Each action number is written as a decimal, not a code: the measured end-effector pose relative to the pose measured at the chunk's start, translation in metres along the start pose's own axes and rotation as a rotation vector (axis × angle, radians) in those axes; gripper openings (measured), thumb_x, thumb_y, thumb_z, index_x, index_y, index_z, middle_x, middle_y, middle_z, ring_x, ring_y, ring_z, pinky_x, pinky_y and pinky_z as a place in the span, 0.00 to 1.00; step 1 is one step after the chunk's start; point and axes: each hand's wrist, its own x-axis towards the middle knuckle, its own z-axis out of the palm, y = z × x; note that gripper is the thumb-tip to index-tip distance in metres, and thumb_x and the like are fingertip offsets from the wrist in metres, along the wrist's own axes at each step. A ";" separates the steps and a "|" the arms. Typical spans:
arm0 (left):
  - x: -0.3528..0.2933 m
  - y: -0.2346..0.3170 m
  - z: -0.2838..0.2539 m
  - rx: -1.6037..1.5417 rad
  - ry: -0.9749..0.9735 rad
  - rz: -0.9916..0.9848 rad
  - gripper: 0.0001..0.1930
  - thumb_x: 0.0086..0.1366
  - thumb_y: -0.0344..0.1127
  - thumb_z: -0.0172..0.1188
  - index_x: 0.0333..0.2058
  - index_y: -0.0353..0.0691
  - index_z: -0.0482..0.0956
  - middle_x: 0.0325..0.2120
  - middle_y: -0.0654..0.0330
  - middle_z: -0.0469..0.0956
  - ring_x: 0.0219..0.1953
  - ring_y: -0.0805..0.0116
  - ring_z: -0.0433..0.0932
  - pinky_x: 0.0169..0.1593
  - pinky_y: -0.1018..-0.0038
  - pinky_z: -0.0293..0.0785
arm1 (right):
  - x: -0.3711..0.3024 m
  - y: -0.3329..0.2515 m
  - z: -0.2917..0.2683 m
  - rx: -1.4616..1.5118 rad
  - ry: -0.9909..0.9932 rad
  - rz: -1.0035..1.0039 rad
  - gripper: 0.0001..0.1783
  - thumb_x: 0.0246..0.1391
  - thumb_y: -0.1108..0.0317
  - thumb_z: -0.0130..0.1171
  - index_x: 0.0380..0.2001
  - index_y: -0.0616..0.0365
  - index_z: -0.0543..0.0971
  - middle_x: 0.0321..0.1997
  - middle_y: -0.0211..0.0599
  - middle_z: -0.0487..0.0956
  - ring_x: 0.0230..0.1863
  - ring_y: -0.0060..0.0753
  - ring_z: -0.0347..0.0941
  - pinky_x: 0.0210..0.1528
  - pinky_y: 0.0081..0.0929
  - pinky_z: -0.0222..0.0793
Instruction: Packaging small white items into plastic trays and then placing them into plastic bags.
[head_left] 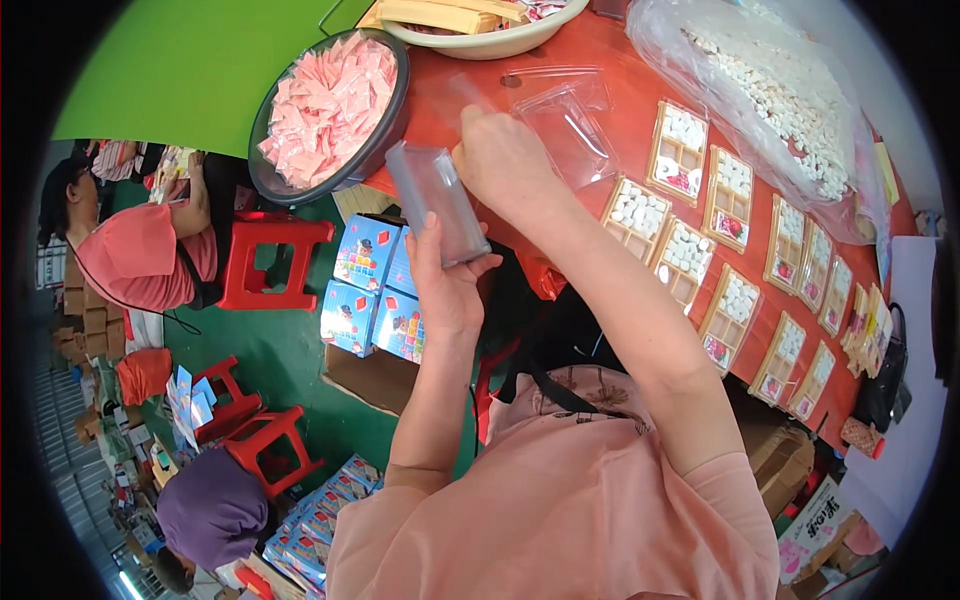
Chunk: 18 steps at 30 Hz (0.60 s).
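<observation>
My left hand [446,285] grips a stack of clear plastic covers [436,200] from below, its thumb along the near side. Just right of the stack, my right hand [507,165] is closed in a pinch on a single clear plastic cover [468,92], which looks faint and blurred over the red table [440,70]. More loose clear covers [568,130] lie on the table beyond my right hand. To its right stand several wooden compartment trays [632,215] holding white pieces and small red-and-white packets.
A dark basin [390,130] of pink packets stands at the table's left edge. Behind are a cream basin [500,42] and a plastic bag of white pieces [780,100]. Blue boxes [350,315] sit in a carton below left. Two people are near red stools [262,262].
</observation>
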 end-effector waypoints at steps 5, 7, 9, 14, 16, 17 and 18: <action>0.002 -0.004 -0.015 -0.008 -0.033 0.035 0.27 0.69 0.55 0.55 0.54 0.41 0.64 0.40 0.56 0.76 0.41 0.63 0.79 0.32 0.67 0.80 | -0.028 -0.003 -0.018 0.512 -0.282 0.055 0.12 0.56 0.64 0.63 0.32 0.65 0.80 0.26 0.46 0.81 0.28 0.42 0.80 0.30 0.34 0.75; 0.003 -0.008 -0.012 -0.019 -0.093 0.042 0.25 0.70 0.55 0.53 0.53 0.42 0.65 0.38 0.58 0.76 0.39 0.65 0.79 0.33 0.67 0.79 | -0.038 -0.002 -0.033 0.855 -0.657 0.239 0.13 0.58 0.62 0.64 0.33 0.64 0.81 0.25 0.38 0.81 0.26 0.31 0.79 0.28 0.26 0.74; 0.001 -0.015 -0.005 -0.143 -0.200 0.040 0.22 0.73 0.56 0.49 0.48 0.43 0.65 0.32 0.62 0.73 0.34 0.68 0.77 0.34 0.67 0.79 | -0.045 0.007 -0.034 1.178 -0.708 0.410 0.12 0.59 0.61 0.66 0.34 0.61 0.83 0.24 0.26 0.79 0.26 0.16 0.76 0.26 0.14 0.69; 0.004 -0.015 0.016 -0.091 -0.288 0.043 0.22 0.75 0.58 0.44 0.43 0.43 0.65 0.29 0.64 0.70 0.32 0.71 0.74 0.34 0.68 0.78 | -0.046 0.023 -0.052 1.285 -0.727 0.497 0.10 0.57 0.64 0.68 0.36 0.60 0.82 0.25 0.28 0.80 0.24 0.17 0.76 0.25 0.15 0.70; 0.007 -0.014 0.023 -0.088 -0.331 0.029 0.22 0.75 0.59 0.44 0.42 0.43 0.66 0.28 0.65 0.69 0.31 0.72 0.73 0.34 0.69 0.78 | -0.045 0.025 -0.058 1.185 -0.639 0.411 0.13 0.55 0.63 0.69 0.35 0.62 0.83 0.25 0.31 0.82 0.24 0.17 0.77 0.21 0.13 0.70; 0.006 -0.014 0.029 -0.085 -0.366 0.019 0.23 0.75 0.60 0.43 0.42 0.43 0.66 0.28 0.65 0.69 0.31 0.72 0.73 0.33 0.70 0.77 | -0.043 0.025 -0.062 1.186 -0.639 0.413 0.13 0.55 0.63 0.69 0.35 0.62 0.83 0.25 0.31 0.82 0.24 0.17 0.77 0.21 0.13 0.70; 0.005 -0.013 0.034 -0.082 -0.401 0.010 0.24 0.75 0.60 0.42 0.41 0.43 0.67 0.27 0.66 0.68 0.31 0.73 0.73 0.33 0.71 0.77 | -0.042 0.026 -0.066 1.163 -0.624 0.403 0.13 0.55 0.63 0.69 0.36 0.63 0.83 0.26 0.31 0.82 0.24 0.18 0.78 0.21 0.14 0.70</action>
